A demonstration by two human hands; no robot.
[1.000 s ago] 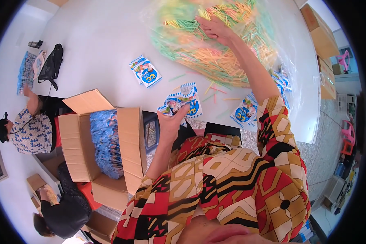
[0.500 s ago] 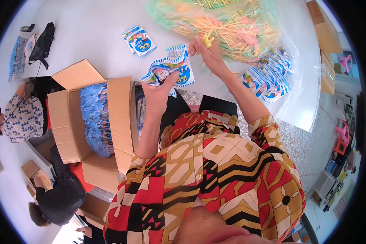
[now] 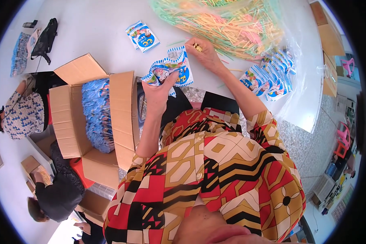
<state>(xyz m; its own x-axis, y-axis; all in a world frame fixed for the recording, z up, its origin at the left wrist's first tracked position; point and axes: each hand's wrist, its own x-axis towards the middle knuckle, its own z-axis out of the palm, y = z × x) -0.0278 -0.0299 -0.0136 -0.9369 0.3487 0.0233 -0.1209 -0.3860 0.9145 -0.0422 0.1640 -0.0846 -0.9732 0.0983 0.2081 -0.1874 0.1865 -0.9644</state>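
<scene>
My left hand grips a blue-and-white printed packet held over the edge of the white table. My right hand pinches a small yellow piece at the packet's top right corner. Just beyond it a clear bag with a heap of thin coloured sticks lies on the table. More of the same packets lie in a loose stack to the right of my right forearm, and two lie flat to the upper left.
An open cardboard box full of blue packets stands at my left. A black bag lies at the table's far left. Two other people sit at the lower left. Pink plastic stools stand on the floor at right.
My right hand has come back from the heap of sticks to the packet, now holding a small yellow piece. My left hand has kept the packet. The view has tilted down.
</scene>
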